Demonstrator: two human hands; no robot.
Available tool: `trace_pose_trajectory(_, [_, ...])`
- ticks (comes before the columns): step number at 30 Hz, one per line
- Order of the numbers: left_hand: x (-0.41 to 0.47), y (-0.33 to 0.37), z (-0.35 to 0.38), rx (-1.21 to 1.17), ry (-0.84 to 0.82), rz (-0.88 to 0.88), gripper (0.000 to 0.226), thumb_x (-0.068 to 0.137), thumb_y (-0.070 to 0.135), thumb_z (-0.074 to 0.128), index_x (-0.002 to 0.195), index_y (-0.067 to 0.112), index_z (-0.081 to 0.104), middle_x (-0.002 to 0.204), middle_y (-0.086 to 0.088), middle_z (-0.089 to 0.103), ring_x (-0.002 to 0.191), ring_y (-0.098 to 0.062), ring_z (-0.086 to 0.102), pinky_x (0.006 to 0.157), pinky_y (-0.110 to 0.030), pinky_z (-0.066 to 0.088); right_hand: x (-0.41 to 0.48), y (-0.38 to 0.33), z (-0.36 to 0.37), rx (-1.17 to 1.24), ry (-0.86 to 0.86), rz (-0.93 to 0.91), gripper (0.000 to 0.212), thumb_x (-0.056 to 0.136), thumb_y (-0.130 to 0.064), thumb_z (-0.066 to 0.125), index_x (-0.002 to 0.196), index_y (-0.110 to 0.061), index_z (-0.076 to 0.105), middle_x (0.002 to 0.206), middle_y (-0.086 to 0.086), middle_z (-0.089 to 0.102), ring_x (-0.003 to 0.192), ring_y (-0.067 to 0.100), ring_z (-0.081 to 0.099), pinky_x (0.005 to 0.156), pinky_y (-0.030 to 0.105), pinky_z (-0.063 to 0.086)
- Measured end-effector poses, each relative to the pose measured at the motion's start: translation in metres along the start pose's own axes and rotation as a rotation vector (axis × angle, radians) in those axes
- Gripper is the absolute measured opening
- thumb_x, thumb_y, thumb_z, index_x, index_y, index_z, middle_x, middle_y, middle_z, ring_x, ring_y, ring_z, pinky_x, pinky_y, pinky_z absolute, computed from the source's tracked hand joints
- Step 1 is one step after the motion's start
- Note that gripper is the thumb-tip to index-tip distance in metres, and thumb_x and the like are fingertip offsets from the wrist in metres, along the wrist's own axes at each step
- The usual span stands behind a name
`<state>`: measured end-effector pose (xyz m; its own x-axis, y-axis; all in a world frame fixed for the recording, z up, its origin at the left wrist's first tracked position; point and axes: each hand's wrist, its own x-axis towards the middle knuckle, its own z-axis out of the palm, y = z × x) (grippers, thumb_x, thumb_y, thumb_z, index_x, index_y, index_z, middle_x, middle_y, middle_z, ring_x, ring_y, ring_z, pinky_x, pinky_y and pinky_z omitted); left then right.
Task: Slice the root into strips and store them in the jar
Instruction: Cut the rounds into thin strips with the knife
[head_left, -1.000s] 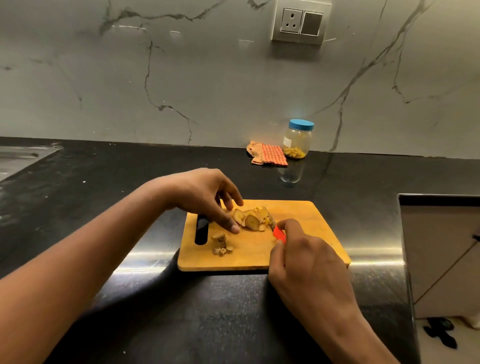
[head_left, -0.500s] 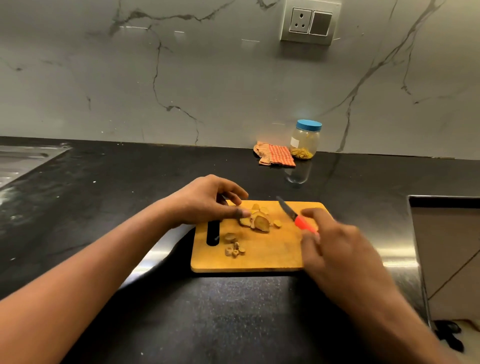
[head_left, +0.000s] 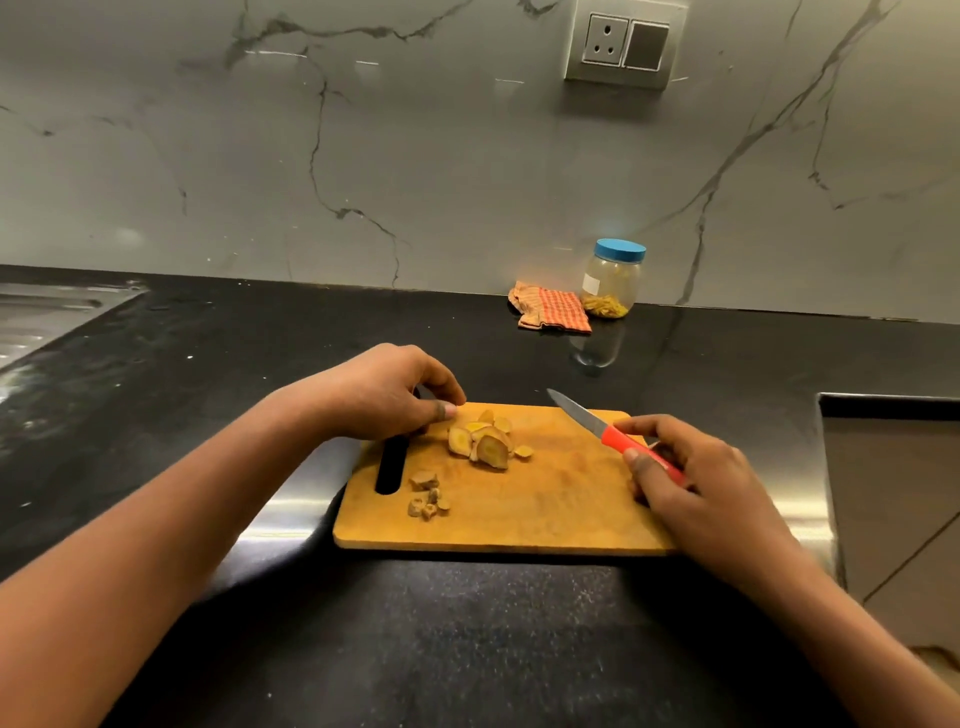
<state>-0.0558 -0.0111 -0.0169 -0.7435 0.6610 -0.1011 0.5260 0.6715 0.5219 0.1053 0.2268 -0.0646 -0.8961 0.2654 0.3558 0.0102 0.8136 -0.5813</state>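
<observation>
Root slices (head_left: 485, 441) on cutting board (head_left: 550, 506), knife (head_left: 613, 437) in right hand (head_left: 698, 486).

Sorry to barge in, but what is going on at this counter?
A person has root slices on a wooden cutting board. The right hand grips a red-handled knife, its blade off to the right of them; the left hand rests by the board's far left corner, beside the slices. The blue-lidded jar, lid on, stands by the wall next to a checked cloth.

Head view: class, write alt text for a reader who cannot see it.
A person's right hand holds a red-handled knife over a wooden cutting board, while the left hand sits beside yellow root slices. A blue-lidded clear jar stands by the wall.
</observation>
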Motion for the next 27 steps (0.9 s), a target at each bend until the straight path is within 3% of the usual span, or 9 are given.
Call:
trace_pose_trajectory(3, [-0.002,0.002,-0.004,0.086,-0.017,0.005,0.021,0.096,0.032,0.058,0.115,0.032,0.067,0.108,0.014,0.063,0.097,-0.008,0.061,0.089,-0.026,0.052,-0.005,-0.004,0.005,-0.037,0.022,-0.05,0.02,0.093,-0.028,0.055,0.11,-0.037,0.06,0.077,-0.011,0.062,0.068,0.007,0.056,0.057,0.021,0.042])
trace_pose_trajectory(8, [-0.006,0.02,0.008,0.078,0.088,0.196,0.023,0.089,0.038,0.068,0.112,0.037,0.067,0.098,0.025,0.06,0.094,0.0,0.058,0.069,-0.012,0.044,-0.014,-0.012,0.005,-0.127,0.164,-0.146,0.026,0.091,-0.021,0.057,0.116,-0.025,0.061,0.083,-0.007,0.058,0.075,0.004,0.054,0.06,0.014,0.039])
trace_pose_trajectory(10, [-0.005,0.028,0.017,0.116,0.065,0.269,0.026,0.087,0.04,0.07,0.112,0.038,0.068,0.103,0.027,0.058,0.099,0.0,0.054,0.075,-0.014,0.042,-0.017,-0.014,0.005,-0.139,0.196,-0.16,0.026,0.09,-0.019,0.059,0.115,-0.024,0.062,0.08,-0.007,0.058,0.071,0.004,0.054,0.057,0.013,0.038])
trace_pose_trajectory(14, [0.003,0.038,0.033,0.241,0.048,0.301,0.022,0.088,0.04,0.068,0.109,0.035,0.072,0.111,0.019,0.063,0.105,-0.004,0.049,0.088,-0.023,0.043,-0.018,-0.01,0.004,-0.142,0.191,-0.157,0.027,0.089,-0.019,0.061,0.115,-0.023,0.061,0.082,-0.002,0.061,0.069,0.01,0.055,0.056,0.024,0.047])
trace_pose_trajectory(17, [0.006,0.041,0.038,0.246,0.097,0.304,0.015,0.09,0.034,0.067,0.103,0.034,0.075,0.103,0.02,0.065,0.099,-0.005,0.052,0.08,-0.014,0.04,-0.02,-0.008,0.005,-0.14,0.17,-0.163,0.028,0.089,-0.02,0.061,0.117,-0.025,0.059,0.087,0.0,0.063,0.072,0.014,0.058,0.06,0.036,0.054])
trace_pose_trajectory(20, [0.009,0.045,0.041,0.185,0.16,0.293,0.014,0.088,0.032,0.07,0.102,0.033,0.075,0.083,0.029,0.055,0.084,0.002,0.054,0.06,-0.003,0.037,-0.021,-0.008,0.004,-0.156,0.176,-0.161,0.028,0.088,-0.021,0.061,0.116,-0.024,0.061,0.083,-0.001,0.062,0.068,0.011,0.056,0.055,0.027,0.05])
trace_pose_trajectory(23, [0.012,0.052,0.053,0.119,0.255,0.299,0.015,0.084,0.034,0.075,0.098,0.031,0.075,0.075,0.031,0.047,0.076,0.005,0.053,0.061,-0.005,0.038,-0.022,-0.008,0.002,-0.182,0.196,-0.135,0.027,0.086,-0.022,0.063,0.114,-0.023,0.063,0.079,-0.002,0.062,0.062,0.008,0.054,0.052,0.013,0.038])
trace_pose_trajectory(27, [0.015,0.053,0.058,0.081,0.255,0.264,0.015,0.084,0.037,0.075,0.097,0.029,0.077,0.075,0.029,0.046,0.074,0.003,0.052,0.065,-0.007,0.039,-0.023,-0.01,0.002,-0.179,0.2,-0.147,0.024,0.084,-0.025,0.067,0.107,-0.025,0.064,0.081,-0.003,0.067,0.063,0.013,0.06,0.052,0.028,0.052])
